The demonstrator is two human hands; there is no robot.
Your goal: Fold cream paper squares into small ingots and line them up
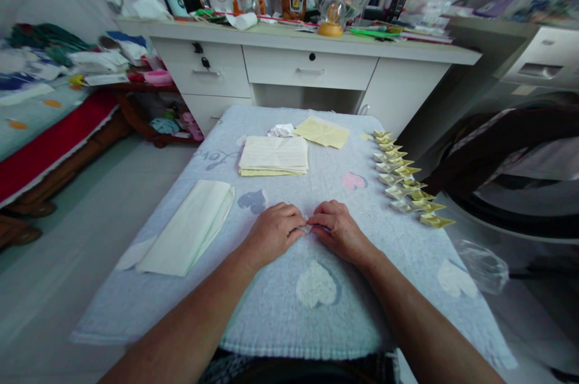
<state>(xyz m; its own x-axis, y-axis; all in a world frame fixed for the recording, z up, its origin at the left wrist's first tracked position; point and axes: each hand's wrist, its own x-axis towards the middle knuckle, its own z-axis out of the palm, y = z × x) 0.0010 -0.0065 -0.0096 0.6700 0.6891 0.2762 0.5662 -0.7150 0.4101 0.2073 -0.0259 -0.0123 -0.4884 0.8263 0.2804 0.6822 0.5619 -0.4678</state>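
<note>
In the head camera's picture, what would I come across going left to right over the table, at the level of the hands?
Folded pale sheets → left hand → small piece of paper → right hand → folded paper boats.

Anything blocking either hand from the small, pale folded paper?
Nothing visible: the left hand and right hand both hold the small, pale folded paper. The rectangular stack of white and yellow paper lies beyond them.

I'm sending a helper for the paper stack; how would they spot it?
On the cloth-covered table, look beyond the person's left hand. The paper stack lies before a crumpled white paper; unlike its neighbours, it shows white layers above yellow.
</note>
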